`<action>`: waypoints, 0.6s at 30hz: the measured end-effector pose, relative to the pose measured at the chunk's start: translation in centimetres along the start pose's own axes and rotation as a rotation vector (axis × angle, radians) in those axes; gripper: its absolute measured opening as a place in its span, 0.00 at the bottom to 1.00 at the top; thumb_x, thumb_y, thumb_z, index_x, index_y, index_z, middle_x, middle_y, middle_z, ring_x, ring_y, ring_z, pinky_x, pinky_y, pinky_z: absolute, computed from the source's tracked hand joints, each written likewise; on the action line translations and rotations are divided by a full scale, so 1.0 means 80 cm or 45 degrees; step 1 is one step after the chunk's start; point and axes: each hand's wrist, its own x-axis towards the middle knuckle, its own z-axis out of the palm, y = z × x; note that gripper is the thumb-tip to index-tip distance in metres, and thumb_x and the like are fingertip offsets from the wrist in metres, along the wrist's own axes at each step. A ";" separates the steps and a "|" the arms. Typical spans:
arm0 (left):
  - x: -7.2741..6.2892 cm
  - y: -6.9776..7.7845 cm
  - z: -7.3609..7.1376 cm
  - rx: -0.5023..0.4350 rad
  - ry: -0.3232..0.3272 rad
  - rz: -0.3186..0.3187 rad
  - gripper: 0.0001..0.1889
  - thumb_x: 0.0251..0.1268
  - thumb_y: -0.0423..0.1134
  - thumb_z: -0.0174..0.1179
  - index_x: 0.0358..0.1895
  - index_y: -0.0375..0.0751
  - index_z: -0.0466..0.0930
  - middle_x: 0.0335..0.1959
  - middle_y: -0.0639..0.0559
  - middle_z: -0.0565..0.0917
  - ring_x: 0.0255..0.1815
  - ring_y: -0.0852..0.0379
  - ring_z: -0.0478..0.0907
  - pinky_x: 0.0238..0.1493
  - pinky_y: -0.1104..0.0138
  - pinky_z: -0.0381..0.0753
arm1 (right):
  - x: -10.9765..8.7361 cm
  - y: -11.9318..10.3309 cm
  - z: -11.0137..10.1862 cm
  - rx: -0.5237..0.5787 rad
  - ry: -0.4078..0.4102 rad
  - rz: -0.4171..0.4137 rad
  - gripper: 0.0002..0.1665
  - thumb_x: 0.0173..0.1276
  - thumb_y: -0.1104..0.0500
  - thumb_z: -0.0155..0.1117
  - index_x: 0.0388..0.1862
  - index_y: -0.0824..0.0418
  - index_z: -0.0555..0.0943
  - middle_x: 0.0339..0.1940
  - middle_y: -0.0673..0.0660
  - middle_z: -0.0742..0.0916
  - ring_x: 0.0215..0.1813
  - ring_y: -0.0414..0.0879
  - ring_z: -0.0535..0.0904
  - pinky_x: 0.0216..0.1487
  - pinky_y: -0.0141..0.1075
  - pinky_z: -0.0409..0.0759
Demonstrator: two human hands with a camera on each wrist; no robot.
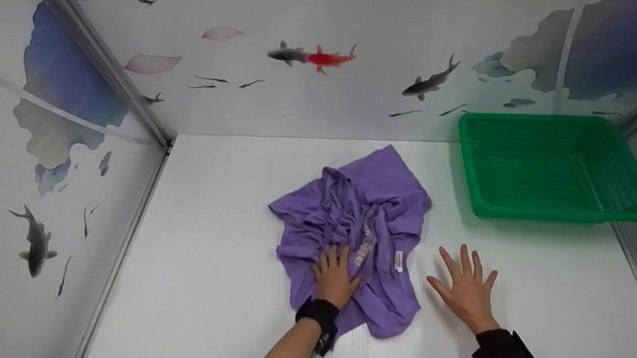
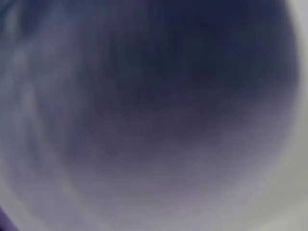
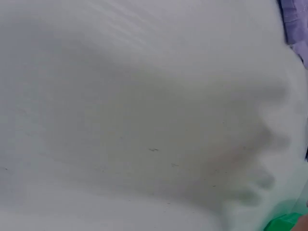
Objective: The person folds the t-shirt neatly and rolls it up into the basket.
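A crumpled purple garment (image 1: 394,180) with pale lettering and a small white label lies on the white table. My left hand (image 1: 337,277) rests on its lower middle, fingers spread over the bunched cloth. In the left wrist view only a dark, blurred surface shows. To the right of the garment, my right hand (image 1: 467,290) hovers with fingers spread and nothing in it. The right wrist view shows the hand's shadow on the white surface and a bit of the purple cloth (image 3: 294,21) at the upper right corner.
A green plastic basket (image 1: 560,217) stands at the back right, near the side wall. Printed panels with fish and petals enclose the white table (image 1: 200,249) at the left, back and right.
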 end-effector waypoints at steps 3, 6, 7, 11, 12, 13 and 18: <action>-0.016 0.025 0.001 -0.025 -0.054 0.062 0.36 0.59 0.49 0.68 0.68 0.40 0.67 0.66 0.35 0.68 0.68 0.28 0.60 0.59 0.32 0.60 | 0.003 0.003 -0.001 -0.018 -0.005 0.000 0.41 0.64 0.44 0.65 0.71 0.59 0.67 0.73 0.76 0.61 0.73 0.72 0.50 0.60 0.78 0.40; -0.025 0.035 -0.008 -0.038 -0.111 0.096 0.35 0.62 0.51 0.65 0.69 0.40 0.66 0.66 0.36 0.67 0.67 0.29 0.61 0.58 0.33 0.63 | 0.011 0.003 0.001 -0.030 -0.014 0.005 0.41 0.64 0.45 0.65 0.71 0.61 0.67 0.73 0.76 0.61 0.73 0.72 0.51 0.60 0.78 0.40; -0.025 0.037 -0.012 -0.038 -0.125 0.101 0.34 0.63 0.52 0.63 0.69 0.41 0.66 0.67 0.37 0.68 0.67 0.30 0.62 0.58 0.35 0.64 | 0.014 0.002 0.001 -0.038 -0.018 0.006 0.40 0.64 0.45 0.65 0.71 0.61 0.68 0.72 0.76 0.61 0.73 0.72 0.51 0.60 0.78 0.40; -0.017 0.029 -0.036 -0.008 -0.110 0.109 0.31 0.66 0.55 0.59 0.69 0.45 0.68 0.65 0.41 0.70 0.64 0.37 0.66 0.54 0.43 0.69 | 0.026 0.002 0.000 -0.044 -0.021 0.006 0.39 0.65 0.47 0.65 0.70 0.64 0.68 0.72 0.76 0.62 0.73 0.72 0.52 0.60 0.78 0.43; -0.012 0.025 -0.042 0.000 -0.092 0.105 0.31 0.67 0.55 0.58 0.68 0.45 0.69 0.65 0.42 0.71 0.63 0.39 0.67 0.52 0.45 0.69 | 0.030 0.001 -0.001 -0.046 -0.023 0.009 0.39 0.65 0.48 0.64 0.70 0.64 0.68 0.71 0.76 0.63 0.72 0.72 0.53 0.60 0.77 0.44; -0.007 0.020 -0.048 0.005 -0.067 0.102 0.30 0.67 0.55 0.58 0.68 0.45 0.70 0.64 0.42 0.71 0.62 0.39 0.68 0.50 0.46 0.69 | 0.033 0.001 -0.001 -0.039 -0.024 0.014 0.38 0.66 0.49 0.64 0.70 0.65 0.68 0.71 0.77 0.63 0.72 0.72 0.53 0.60 0.77 0.45; 0.026 -0.012 -0.071 0.031 0.136 0.076 0.24 0.68 0.52 0.58 0.60 0.41 0.76 0.57 0.42 0.76 0.55 0.42 0.71 0.44 0.50 0.70 | 0.053 -0.002 -0.003 0.012 0.005 0.069 0.33 0.70 0.53 0.60 0.69 0.68 0.68 0.69 0.78 0.66 0.70 0.73 0.57 0.60 0.75 0.51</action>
